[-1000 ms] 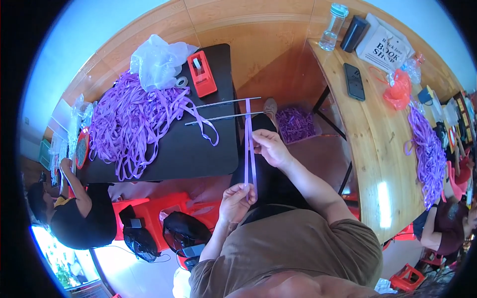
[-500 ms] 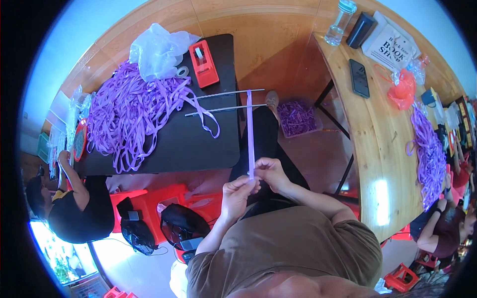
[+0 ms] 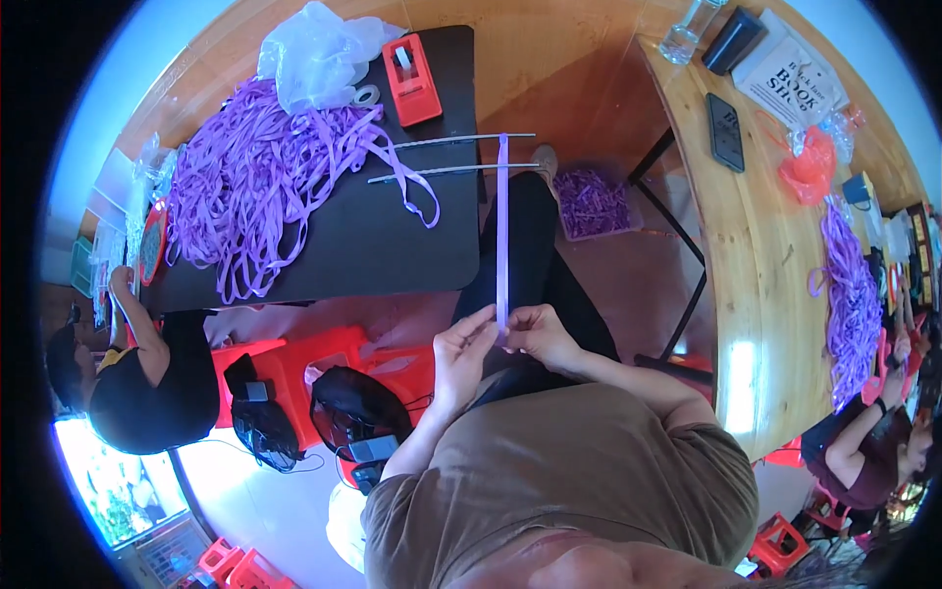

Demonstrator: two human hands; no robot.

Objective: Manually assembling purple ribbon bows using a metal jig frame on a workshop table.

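Note:
A narrow purple ribbon (image 3: 502, 236) runs taut from the farther of two thin metal rods (image 3: 461, 138) down to my hands, passing over the nearer rod (image 3: 446, 175). Both rods stick out past the black table's right edge. At the ribbon's near end, my left hand (image 3: 465, 355) pinches it between thumb and fingers. My right hand (image 3: 542, 337) is closed at the same end, just to the right, its fingertips partly hidden. A large tangled heap of purple ribbon (image 3: 260, 187) lies on the black table, with one loop hanging over the rods.
The black table (image 3: 392, 245) also holds a red tape dispenser (image 3: 412, 86), a tape roll (image 3: 365, 95) and a clear plastic bag (image 3: 319, 59). A bin of purple pieces (image 3: 596, 201) stands on the floor. On the wooden table (image 3: 716, 245) lie a phone (image 3: 724, 133) and more ribbon (image 3: 849, 304).
The whole view has shifted, so the tables and rods sit higher in the picture. My right hand has come down level with my left at the ribbon's end.

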